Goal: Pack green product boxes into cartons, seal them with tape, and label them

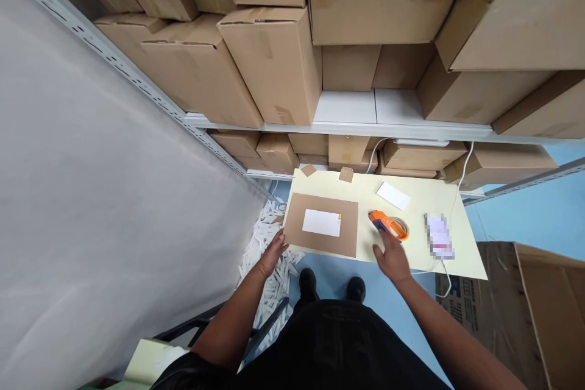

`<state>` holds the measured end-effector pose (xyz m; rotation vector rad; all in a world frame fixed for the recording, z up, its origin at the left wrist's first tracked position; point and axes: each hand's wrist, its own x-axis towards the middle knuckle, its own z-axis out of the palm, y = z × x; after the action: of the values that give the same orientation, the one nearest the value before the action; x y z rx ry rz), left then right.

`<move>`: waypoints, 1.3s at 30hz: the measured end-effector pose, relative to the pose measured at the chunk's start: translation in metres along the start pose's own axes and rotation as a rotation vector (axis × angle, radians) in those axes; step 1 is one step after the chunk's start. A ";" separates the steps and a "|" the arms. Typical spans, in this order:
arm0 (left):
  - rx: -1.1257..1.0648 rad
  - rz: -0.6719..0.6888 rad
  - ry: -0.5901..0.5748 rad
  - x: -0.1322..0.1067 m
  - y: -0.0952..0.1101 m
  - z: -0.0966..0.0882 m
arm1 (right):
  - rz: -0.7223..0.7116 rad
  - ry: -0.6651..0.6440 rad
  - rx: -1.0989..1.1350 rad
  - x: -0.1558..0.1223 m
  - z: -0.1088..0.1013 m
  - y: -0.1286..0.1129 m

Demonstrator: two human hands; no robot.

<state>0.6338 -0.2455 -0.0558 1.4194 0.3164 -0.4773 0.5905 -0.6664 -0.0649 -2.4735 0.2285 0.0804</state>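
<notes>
A flat brown cardboard parcel (322,225) with a white label lies on a pale yellow table (420,189). My left hand (273,253) rests at the parcel's near left corner, fingers stretched out. My right hand (392,258) hovers over the table's near edge, fingers apart, just short of an orange tape dispenser (389,225) that lies to the parcel's right. Neither hand holds anything.
A white card (393,195) and a phone (439,235) on a white cable lie on the table. Shelves packed with cardboard boxes (274,61) rise behind. White paper scraps (269,256) litter the blue floor at left. An open carton (512,304) stands at right.
</notes>
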 end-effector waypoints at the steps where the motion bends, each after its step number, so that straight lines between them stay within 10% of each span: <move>1: 0.002 -0.011 -0.011 -0.005 -0.006 0.002 | -0.005 -0.071 0.180 -0.015 0.009 -0.007; 6: 0.187 0.064 -0.040 -0.031 -0.011 0.016 | 0.146 -0.154 0.675 -0.064 0.038 -0.044; 12: 0.490 0.381 -0.092 -0.049 0.024 0.021 | 0.087 0.045 0.558 -0.038 -0.003 -0.060; 21: 0.575 0.367 -0.021 0.003 0.052 0.033 | 0.165 0.158 0.422 0.027 -0.007 -0.098; 39: 0.676 0.360 -0.103 0.032 0.073 0.026 | 0.095 0.054 0.320 0.014 -0.005 -0.100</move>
<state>0.6961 -0.2689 -0.0046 2.0474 -0.2122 -0.3699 0.6230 -0.5936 -0.0021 -2.1475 0.3535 0.0159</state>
